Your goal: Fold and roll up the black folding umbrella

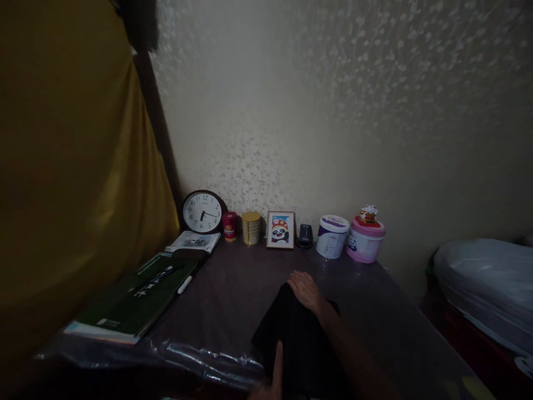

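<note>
Press evenly, without creasing the black cloth [302,344] at lower centre on the desk [227,294], with the right hand [306,290] across its upper corner and the left hand [270,388] pointing a forefinger, grips impossible to tell.

The light is dim, palest on the wall [245,105] above the right hand [305,290]. Beneath that hand, the black object [302,350] loses nearly all detail. Left of the left hand [268,390], the plastic sheet [208,358] catches streaky white glare; farther left, the curtain [120,172] carries a soft sheen.
</note>
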`<state>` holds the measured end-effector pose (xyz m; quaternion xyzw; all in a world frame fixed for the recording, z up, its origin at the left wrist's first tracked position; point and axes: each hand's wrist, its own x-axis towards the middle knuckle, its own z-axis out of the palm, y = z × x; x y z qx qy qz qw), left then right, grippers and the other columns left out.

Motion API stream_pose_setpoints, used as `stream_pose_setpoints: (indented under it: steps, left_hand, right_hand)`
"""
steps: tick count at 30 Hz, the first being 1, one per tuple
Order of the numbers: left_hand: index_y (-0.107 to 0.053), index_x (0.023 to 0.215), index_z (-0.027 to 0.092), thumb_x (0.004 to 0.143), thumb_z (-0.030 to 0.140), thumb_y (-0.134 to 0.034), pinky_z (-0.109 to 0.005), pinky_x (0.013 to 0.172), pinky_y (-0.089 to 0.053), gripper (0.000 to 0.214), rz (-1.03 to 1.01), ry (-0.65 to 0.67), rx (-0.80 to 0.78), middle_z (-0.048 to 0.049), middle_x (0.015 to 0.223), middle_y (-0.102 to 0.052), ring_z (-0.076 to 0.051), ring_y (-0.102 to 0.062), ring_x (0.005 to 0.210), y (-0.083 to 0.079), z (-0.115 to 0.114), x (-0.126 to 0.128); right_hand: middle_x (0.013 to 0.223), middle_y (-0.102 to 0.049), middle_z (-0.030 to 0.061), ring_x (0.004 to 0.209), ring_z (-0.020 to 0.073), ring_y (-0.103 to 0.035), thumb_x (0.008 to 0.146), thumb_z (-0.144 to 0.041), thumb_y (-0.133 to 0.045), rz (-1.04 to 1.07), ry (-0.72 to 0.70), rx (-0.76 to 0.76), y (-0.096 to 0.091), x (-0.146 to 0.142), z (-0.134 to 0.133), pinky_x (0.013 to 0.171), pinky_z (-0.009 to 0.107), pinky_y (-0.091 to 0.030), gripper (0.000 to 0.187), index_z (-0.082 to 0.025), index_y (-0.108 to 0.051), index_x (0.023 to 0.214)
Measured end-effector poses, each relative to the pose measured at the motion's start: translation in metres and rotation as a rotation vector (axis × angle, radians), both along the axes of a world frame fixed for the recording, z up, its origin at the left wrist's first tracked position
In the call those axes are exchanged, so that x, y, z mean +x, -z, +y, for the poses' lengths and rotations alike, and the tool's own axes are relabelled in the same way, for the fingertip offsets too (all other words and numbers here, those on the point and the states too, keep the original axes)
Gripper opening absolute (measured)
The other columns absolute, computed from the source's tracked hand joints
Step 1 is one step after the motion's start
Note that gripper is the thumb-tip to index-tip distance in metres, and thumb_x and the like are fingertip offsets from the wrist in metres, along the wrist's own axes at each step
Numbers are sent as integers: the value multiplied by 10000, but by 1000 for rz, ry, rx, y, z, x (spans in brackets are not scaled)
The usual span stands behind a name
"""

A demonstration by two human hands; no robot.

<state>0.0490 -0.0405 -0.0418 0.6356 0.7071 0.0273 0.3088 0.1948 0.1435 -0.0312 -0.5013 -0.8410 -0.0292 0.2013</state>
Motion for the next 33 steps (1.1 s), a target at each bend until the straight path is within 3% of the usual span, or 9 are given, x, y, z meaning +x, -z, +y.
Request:
stream_pose_setpoints:
  steps: [2,5,7,10,14,18,24,33]
  left_hand:
    - [-109,1358,281,817,175,-271,-381,708,-445,574,-15,-8,-7,-146,931,-673,-260,-641,811,2,2,-2]
    - [-94,1365,251,811,191,-312,-369,706,-443,598,2,37,-19,-137,907,-679,-256,-643,809,2,3,-5]
    - [-13,1370,222,780,185,-381,-345,703,-438,696,23,76,-8,-122,887,-684,-246,-646,806,-2,4,-7]
    - [91,1363,161,732,177,-452,-280,676,-425,832,11,144,67,-117,930,-681,-217,-643,820,-12,4,-10]
    - [103,1363,97,760,166,-392,-267,666,-406,783,-27,150,159,-117,909,-684,-200,-632,814,-18,4,-11]
    - [110,1364,96,756,159,-391,-290,698,-398,791,-10,119,188,-116,938,-672,-217,-618,856,-13,5,-8]
    - [104,1366,72,760,160,-370,-310,701,-398,774,-10,117,210,-132,954,-664,-236,-616,856,-9,3,-6]
    - [115,1365,69,783,205,-378,-303,736,-403,775,-25,115,208,-119,985,-657,-219,-609,884,-4,3,-6]
  right_hand:
    - [1122,-613,70,1148,200,-467,902,-248,-335,43,1,47,-4,-10,-14,989,432,-310,300,-204,-611,1010]
    - [1054,-642,17,1091,146,-504,907,-276,-336,39,-261,-5,-1,-25,-39,984,365,-330,286,-247,-610,982]
    - [980,-664,4,1053,140,-527,902,-262,-343,17,-317,-42,4,-27,-45,993,371,-320,288,-254,-631,917]
    - [1077,-631,62,1079,184,-511,872,-243,-369,127,-68,41,8,-11,-36,964,402,-353,276,-208,-623,976]
    - [1034,-635,109,983,211,-569,825,-266,-388,442,239,167,4,38,-28,876,403,-435,287,-170,-607,984]
    - [901,-666,116,852,237,-622,796,-388,-416,654,473,11,2,74,-55,773,405,-485,316,-168,-617,899]
    - [849,-687,83,810,238,-640,745,-479,-456,852,407,-253,2,66,-88,723,375,-504,337,-189,-613,815]
    - [836,-685,61,797,239,-633,658,-422,-571,1071,279,-420,-6,49,-80,682,333,-488,317,-164,-610,839]
